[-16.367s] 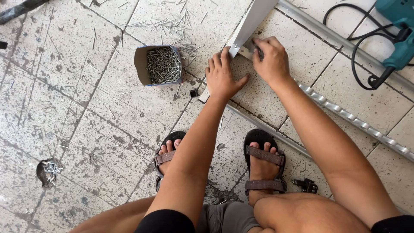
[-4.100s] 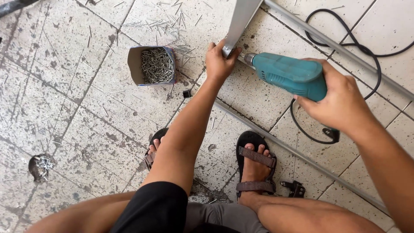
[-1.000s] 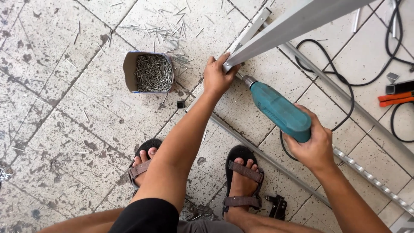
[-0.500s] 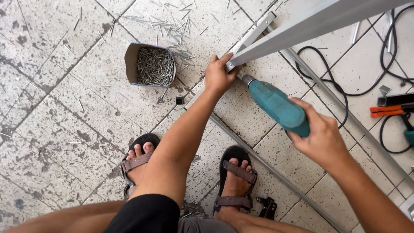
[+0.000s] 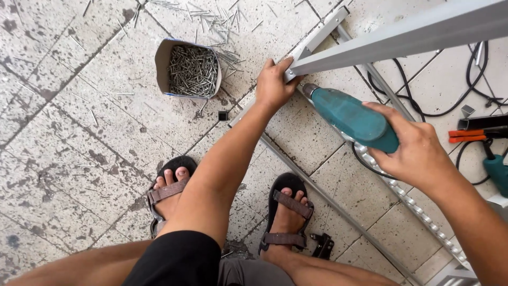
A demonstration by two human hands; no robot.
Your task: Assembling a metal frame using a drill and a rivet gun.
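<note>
The left hand point(image 5: 272, 85) grips the end of a grey metal bar point(image 5: 402, 37); the right hand point(image 5: 418, 151) grips a teal drill point(image 5: 349, 116), its tip at the bar.

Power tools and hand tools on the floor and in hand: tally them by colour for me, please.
Teal: 2, the drill in the right hand and a second teal tool at the right edge.
Orange-handled: 1, pliers by the black cords.
Total: 3
</note>
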